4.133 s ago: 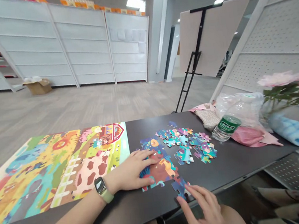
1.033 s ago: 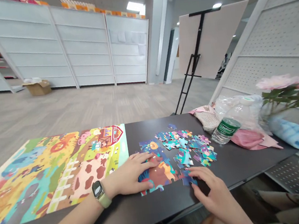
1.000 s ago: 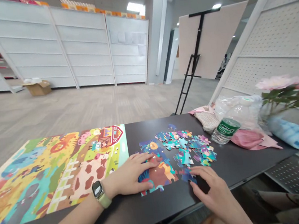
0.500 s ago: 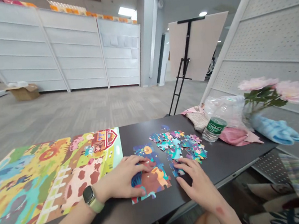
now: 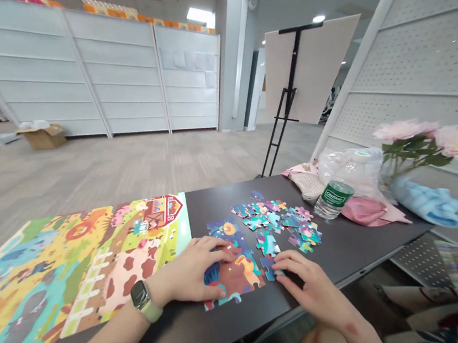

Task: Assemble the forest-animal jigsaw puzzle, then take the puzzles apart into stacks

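In the head view, my left hand point(image 5: 201, 269) lies over the left side of a joined jigsaw section point(image 5: 245, 272), thumb and fingers apart. Blue, brown and orange artwork covers this section. Just right of it, my right hand point(image 5: 304, 279) has thumb and fingertips closed on the edge of a blue puzzle piece point(image 5: 268, 268), low at the table. A narrow gap separates that piece from the section's right edge. Behind my right hand, loose puzzle pieces point(image 5: 270, 220) are spread in a colourful, partly overlapping heap.
A large animal picture puzzle point(image 5: 140, 260) covers the left of the dark table point(image 5: 211, 198). At the right stand a green-labelled water bottle point(image 5: 334, 199), a clear plastic bag point(image 5: 352, 170), a pink cloth point(image 5: 365, 211), a blue cloth point(image 5: 433, 202) and pink flowers point(image 5: 454, 138).
My right hand's fingers have drawn back and closed at the blue piece's right edge, leaving more of it showing. My left hand stays on the section. The view has shifted slightly.
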### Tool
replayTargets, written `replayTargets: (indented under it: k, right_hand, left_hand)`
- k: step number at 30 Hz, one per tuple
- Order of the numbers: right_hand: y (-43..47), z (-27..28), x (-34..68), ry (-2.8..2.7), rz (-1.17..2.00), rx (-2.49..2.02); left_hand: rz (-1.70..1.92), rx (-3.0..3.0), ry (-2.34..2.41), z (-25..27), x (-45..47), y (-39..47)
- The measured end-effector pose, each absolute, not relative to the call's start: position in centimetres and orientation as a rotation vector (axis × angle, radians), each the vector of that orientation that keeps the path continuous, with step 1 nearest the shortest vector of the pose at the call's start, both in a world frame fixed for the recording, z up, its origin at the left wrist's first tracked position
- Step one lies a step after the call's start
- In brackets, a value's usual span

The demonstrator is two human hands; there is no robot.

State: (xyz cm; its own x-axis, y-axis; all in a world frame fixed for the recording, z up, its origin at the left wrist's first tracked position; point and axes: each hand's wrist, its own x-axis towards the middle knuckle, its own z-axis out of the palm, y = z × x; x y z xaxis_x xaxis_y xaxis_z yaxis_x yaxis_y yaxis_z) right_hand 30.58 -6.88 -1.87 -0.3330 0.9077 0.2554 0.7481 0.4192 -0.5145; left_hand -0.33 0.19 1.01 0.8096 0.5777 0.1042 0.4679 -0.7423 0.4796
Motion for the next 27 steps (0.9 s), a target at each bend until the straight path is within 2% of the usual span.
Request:
replayTargets:
  k: [7, 21, 27]
  right_hand:
    - [-7.1, -2.4, 30.4, -2.242, 0.304, -1.274]
    - [-6.0, -2.4, 29.9, -2.206, 0.287, -1.368]
    - [-4.2, -2.9, 29.3, -2.261, 0.156, -1.332]
  left_hand:
    - [0.347, 2.56, 0.775, 1.0, -0.3, 0.2]
    - [0.333, 2.566, 0.776, 1.1, -0.3, 0.3]
    - [0.348, 2.563, 0.771, 1.1, -0.3, 0.3]
